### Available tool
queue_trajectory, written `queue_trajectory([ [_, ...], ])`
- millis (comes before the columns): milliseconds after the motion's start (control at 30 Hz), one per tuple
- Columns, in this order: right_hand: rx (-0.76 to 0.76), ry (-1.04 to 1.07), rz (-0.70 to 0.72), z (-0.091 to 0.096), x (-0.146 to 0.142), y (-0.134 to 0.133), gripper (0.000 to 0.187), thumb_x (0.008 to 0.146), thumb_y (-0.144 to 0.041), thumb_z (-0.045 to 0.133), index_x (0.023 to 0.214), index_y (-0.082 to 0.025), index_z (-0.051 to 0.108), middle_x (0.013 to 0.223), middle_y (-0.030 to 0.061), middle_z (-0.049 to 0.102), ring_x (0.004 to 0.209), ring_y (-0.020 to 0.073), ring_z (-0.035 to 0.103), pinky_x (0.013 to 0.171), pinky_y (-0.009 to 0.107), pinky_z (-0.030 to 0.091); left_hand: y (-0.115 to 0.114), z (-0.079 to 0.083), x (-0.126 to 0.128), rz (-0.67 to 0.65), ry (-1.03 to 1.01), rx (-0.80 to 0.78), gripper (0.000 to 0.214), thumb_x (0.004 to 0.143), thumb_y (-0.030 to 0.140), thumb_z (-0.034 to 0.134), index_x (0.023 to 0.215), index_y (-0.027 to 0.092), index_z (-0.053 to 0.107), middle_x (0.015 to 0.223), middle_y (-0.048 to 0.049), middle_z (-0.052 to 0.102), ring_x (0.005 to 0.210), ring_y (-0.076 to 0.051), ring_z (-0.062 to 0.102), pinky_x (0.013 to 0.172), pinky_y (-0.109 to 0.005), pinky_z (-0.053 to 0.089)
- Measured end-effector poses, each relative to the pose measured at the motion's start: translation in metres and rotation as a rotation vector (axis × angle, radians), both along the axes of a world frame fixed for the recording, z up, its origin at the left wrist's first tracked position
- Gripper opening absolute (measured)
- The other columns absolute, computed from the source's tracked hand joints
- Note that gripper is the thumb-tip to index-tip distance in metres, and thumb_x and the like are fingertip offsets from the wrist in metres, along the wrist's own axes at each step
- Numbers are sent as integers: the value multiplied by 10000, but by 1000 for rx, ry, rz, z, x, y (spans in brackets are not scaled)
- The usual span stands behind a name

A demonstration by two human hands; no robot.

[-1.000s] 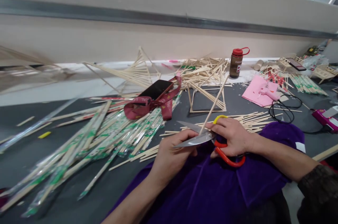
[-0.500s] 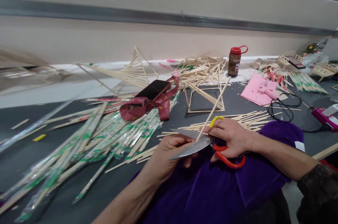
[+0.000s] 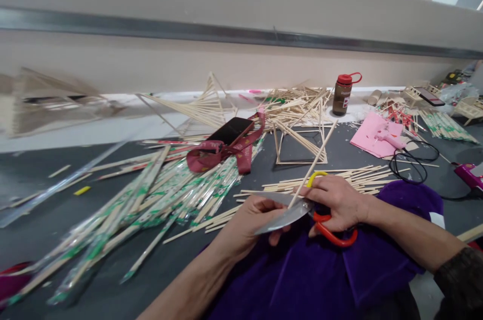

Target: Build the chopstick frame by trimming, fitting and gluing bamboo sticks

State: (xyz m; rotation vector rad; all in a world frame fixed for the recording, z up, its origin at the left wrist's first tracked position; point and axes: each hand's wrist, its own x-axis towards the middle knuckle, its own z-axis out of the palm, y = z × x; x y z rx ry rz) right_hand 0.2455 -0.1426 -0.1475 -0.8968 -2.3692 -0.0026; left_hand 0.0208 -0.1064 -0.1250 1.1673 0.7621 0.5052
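Observation:
My right hand [image 3: 337, 204] is closed round the handles of a pair of scissors [image 3: 285, 220], one loop red and the other yellow. The blades stand apart, pointing left, with a thin wooden stick [image 3: 315, 164] between them near the pivot. My left hand [image 3: 254, 224] pinches the stick's lower end beside the blades; part of its fingers is hidden behind the lower blade. From there the stick slants up and to the right. Loose wooden sticks [image 3: 362, 179] lie just behind my hands. Purple cloth [image 3: 302, 269] covers my lap below them.
Plastic-wrapped chopsticks [image 3: 151, 204] spread over the left of the dark table. A phone [image 3: 232, 131] with a red strap lies on them. Behind stand stick frames [image 3: 302, 161] and a bottle [image 3: 342, 96]. A pink glue gun [image 3: 390, 138] rests on pink paper [image 3: 362, 141] at right.
The view has shifted a little, so everything sits slightly further right and lower. Both hands keep their hold, and the stick stays between the scissor blades.

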Motion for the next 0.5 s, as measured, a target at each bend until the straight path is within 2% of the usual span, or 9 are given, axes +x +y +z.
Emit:
queue_trajectory([
  [100, -7, 23, -59, -4, 0, 1, 782, 739, -721, 584, 1267, -145, 557, 896, 103, 646, 806, 222, 594, 708, 339, 486, 1, 1, 1, 95, 80, 151, 272, 620, 397, 789, 639, 138, 710, 477, -11, 627, 384, -99, 521, 408, -191, 380],
  [233, -12, 17, -101, -6, -1, 1, 822, 705, -709, 632, 1297, -147, 532, 882, 92, 643, 792, 227, 590, 692, 347, 484, -2, 6, 1, 143, 125, 292, 201, 641, 340, 726, 704, 151, 695, 484, 5, 629, 435, -122, 540, 481, -222, 425],
  [400, 11, -12, -118, -7, -1, 0, 825, 707, -718, 619, 1294, -146, 528, 885, 92, 640, 790, 224, 584, 694, 356, 478, -6, 12, 1, 191, 216, 482, 84, 596, 221, 675, 659, 173, 703, 583, -2, 676, 536, -145, 574, 548, -232, 443],
  [500, 24, -24, -125, -7, -1, 0, 810, 711, -716, 614, 1281, -145, 538, 884, 90, 640, 788, 226, 582, 690, 359, 478, -8, 14, 2, 223, 259, 572, 106, 574, 150, 631, 635, 189, 709, 607, 5, 686, 575, -150, 583, 575, -225, 439],
])
